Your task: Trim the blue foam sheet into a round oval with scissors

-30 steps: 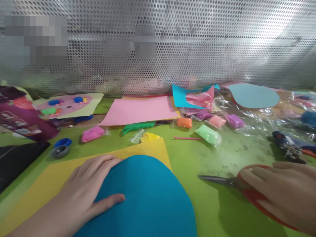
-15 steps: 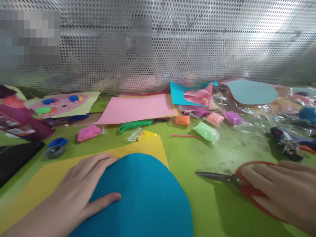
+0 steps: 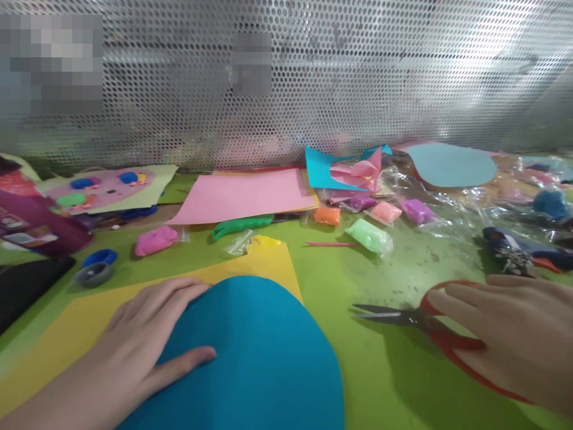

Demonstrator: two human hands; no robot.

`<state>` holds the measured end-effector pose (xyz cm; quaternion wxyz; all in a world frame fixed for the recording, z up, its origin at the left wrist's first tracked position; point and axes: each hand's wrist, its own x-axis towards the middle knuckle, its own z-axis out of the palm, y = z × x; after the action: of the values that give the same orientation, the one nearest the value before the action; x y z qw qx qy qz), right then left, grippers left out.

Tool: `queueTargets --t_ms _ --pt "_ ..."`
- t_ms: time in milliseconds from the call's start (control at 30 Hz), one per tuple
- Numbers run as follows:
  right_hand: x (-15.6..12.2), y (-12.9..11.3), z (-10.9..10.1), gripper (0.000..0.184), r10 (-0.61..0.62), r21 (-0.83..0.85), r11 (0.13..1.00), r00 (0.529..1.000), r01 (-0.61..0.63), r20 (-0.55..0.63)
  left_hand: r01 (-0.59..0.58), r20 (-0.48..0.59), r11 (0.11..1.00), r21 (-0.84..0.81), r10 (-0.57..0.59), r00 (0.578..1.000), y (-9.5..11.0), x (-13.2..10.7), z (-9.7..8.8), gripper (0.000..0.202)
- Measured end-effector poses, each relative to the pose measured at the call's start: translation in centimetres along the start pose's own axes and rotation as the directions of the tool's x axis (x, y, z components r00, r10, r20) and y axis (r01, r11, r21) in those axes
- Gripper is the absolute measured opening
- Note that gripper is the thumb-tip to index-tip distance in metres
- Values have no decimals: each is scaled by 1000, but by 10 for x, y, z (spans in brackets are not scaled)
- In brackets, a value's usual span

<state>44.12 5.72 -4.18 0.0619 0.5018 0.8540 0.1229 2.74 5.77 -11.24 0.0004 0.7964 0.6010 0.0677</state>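
Blue paper (image 3: 264, 355) at six o'clock, already rounded above, unseen below, is pressed by the spread left hand (image 3: 147, 334), and scissors (image 3: 414, 318) are gripped by the right hand (image 3: 514, 334) at four.

We lose the near part of the blue sheet (image 3: 264, 352) past the picture's edge; the left hand (image 3: 145, 334) covers some of its rim. The right hand (image 3: 514, 334) hides part of the scissors (image 3: 418, 319). We cannot identify the black object (image 3: 29, 288) cut off at left.
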Motion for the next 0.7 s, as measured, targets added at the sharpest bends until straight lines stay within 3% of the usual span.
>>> queueTargets --t_ms 467,700 --pt "-3 7 1 6 29 18 999 987 -32 156 10 -40 1000 25 -9 999 12 2 -5 62" --pt "-9 5 8 6 84 66 993 988 -93 133 -1 -45 1000 6 1 999 11 1 -4 63"
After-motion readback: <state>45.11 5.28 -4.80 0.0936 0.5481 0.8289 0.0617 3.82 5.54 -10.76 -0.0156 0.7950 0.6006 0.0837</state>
